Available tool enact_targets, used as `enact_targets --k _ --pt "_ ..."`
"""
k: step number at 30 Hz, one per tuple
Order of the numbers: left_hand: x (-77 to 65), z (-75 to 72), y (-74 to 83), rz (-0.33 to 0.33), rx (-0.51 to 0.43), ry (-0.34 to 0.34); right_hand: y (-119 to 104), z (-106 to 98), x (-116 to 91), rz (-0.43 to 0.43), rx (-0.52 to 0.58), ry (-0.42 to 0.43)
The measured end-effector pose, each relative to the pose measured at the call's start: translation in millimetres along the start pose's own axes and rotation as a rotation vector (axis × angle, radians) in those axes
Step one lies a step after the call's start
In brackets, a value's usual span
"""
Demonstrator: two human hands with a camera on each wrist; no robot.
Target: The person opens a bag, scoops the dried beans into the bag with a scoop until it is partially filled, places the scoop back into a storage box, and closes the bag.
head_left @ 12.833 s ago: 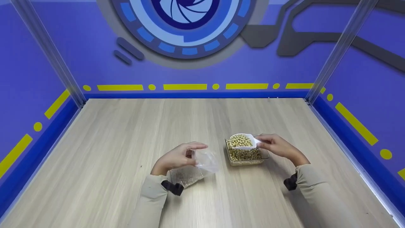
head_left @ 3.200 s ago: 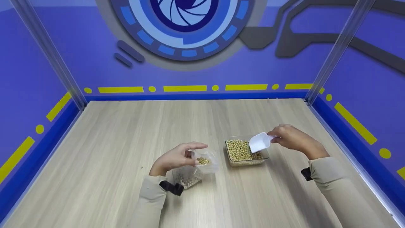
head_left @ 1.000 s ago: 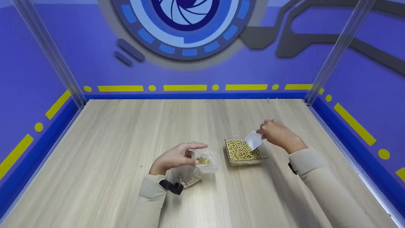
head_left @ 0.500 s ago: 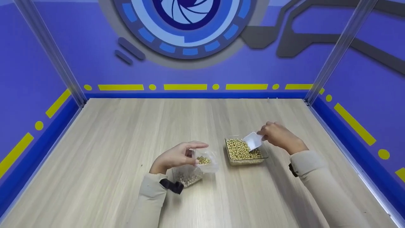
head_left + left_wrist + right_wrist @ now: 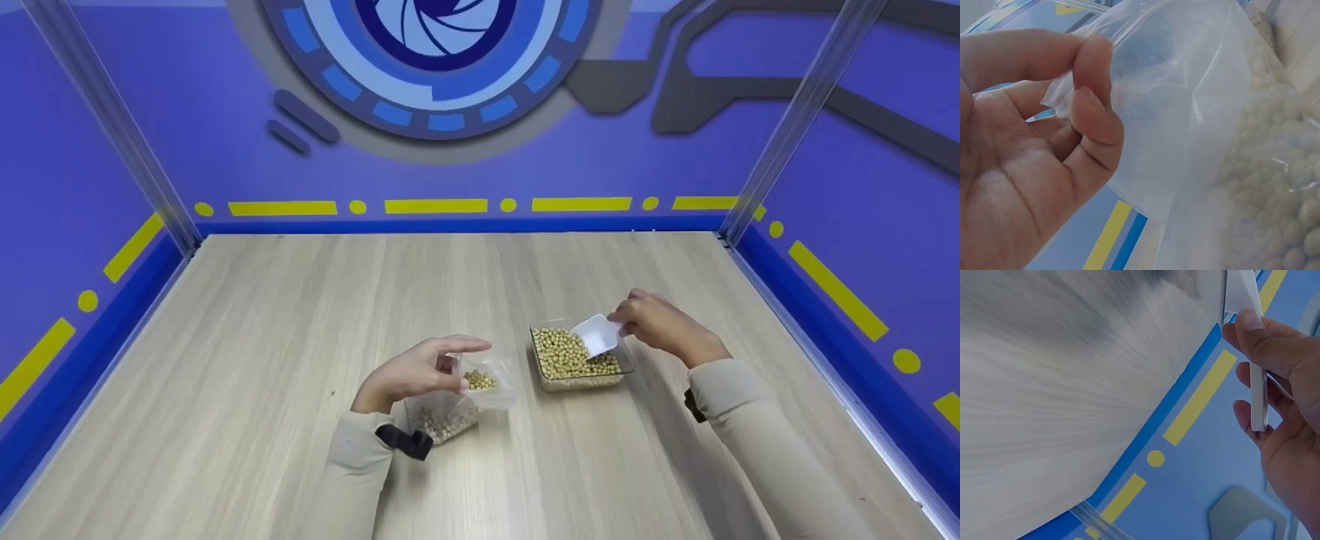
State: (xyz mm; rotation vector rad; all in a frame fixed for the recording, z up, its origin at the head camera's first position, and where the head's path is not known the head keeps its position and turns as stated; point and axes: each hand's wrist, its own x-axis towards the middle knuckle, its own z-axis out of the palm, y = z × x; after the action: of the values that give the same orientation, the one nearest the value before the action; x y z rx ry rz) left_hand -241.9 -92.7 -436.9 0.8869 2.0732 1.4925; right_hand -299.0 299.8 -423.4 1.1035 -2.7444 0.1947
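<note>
My left hand (image 5: 416, 375) pinches the rim of a clear plastic bag (image 5: 1185, 107), its mouth held open. Pale yellow soybeans (image 5: 480, 380) show through that mouth, and the bag's lower part (image 5: 444, 420) lies on the table beneath the wrist. To the right stands a clear rectangular container (image 5: 581, 385) holding many more soybeans (image 5: 559, 356). My right hand (image 5: 660, 322) grips a white scoop (image 5: 598, 335) by its handle (image 5: 1258, 396). The scoop slants down at the container's right side, its front edge in the beans.
Both things stand on a light wood-grain table (image 5: 337, 300). Blue panels with yellow markings (image 5: 435, 205) rise at the back and sides, with clear corner posts (image 5: 795, 112). A small dark speck (image 5: 333, 393) lies left of my left hand.
Earlier the scoop was heaped with soybeans above the container; later beans show in the bag's mouth. Since then the scoop has tipped into the container's beans and shifted slightly left. The left hand stays put.
</note>
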Motion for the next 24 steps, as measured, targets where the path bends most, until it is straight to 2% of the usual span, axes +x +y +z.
enact_targets --k 15,24 --pt "0.8 0.2 -1.4 0.014 0.001 0.0 -2.7 -0.8 4.6 -0.051 0.028 0.008" --pt "0.1 0.4 1.0 0.002 -0.014 0.004 -6.4 -2.2 4.1 0.026 0.046 -0.037"
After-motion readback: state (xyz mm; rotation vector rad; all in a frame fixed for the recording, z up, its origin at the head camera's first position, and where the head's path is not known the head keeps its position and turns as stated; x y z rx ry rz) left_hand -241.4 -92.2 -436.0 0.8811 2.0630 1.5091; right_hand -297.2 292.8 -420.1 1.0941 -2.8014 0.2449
